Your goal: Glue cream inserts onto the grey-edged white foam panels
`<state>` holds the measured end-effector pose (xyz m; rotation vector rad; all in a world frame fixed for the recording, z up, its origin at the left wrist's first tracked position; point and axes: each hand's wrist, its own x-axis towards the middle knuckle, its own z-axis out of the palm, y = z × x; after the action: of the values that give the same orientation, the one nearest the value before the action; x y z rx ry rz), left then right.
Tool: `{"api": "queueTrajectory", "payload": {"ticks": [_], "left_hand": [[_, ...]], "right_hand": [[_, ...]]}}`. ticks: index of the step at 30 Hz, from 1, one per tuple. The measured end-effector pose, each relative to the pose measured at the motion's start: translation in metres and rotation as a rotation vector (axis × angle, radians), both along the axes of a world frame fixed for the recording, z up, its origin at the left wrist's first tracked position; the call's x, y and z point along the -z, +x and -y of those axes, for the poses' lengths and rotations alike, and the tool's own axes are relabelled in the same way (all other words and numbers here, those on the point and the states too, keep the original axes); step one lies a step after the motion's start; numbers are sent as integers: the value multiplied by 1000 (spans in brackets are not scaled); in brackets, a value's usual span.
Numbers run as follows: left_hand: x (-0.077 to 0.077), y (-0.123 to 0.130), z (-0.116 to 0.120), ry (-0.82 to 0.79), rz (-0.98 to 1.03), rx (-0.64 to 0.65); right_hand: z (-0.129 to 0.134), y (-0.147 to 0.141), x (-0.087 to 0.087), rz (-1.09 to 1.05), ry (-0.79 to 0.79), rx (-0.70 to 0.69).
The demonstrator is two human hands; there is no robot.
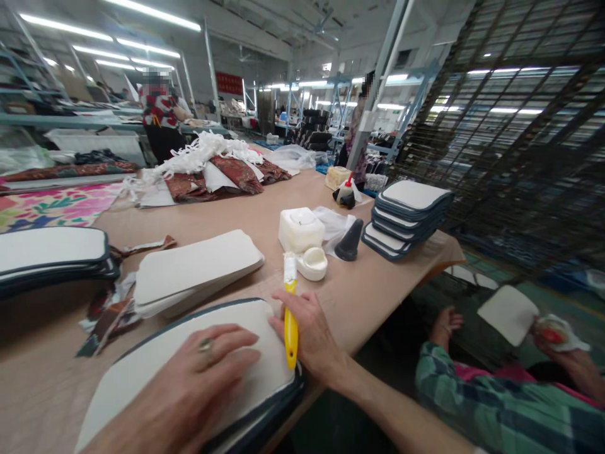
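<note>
My right hand [309,328] is closed round a yellow-handled paintbrush [292,328], its bristle end pointing away from me toward a white container. Under both hands lies a stack of white panels with dark blue edges [239,318]. My left hand [198,372] rests over the top panel with its fingers stretched out, a ring on one finger. Just past the brush stand a square white tub [302,228] and a small round white cup [312,263]. A pile of plain white panels [198,268] sits beyond my left hand.
Dark-edged panels are stacked at the right table corner [410,217] and at the far left [51,252]. A black cone-shaped piece [350,241] stands by the tub. At the lower right, a co-worker in a checked sleeve [472,391] sits close to the table edge.
</note>
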<state>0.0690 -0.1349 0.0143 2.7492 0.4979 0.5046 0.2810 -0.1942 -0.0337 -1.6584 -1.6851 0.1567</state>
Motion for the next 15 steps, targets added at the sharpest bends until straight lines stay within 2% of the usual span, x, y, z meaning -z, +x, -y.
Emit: {"api": "queueTrajectory", "payload": {"ticks": [2,4,8,11,15], "left_hand": [[-1,29,4,54,-72,81],[1,43,5,90,-123,120],[9,41,2,114,-71,61],[16,38,0,133,-49,64],[20,39,-2,198,-39,67]], "right_hand": [[8,3,1,-57,75,1],[18,7,3,-87,179,0],[37,11,12,-97,339,-98],[41,10,21,-89,343,-177],[34,10,25,-60,361,-189]]}}
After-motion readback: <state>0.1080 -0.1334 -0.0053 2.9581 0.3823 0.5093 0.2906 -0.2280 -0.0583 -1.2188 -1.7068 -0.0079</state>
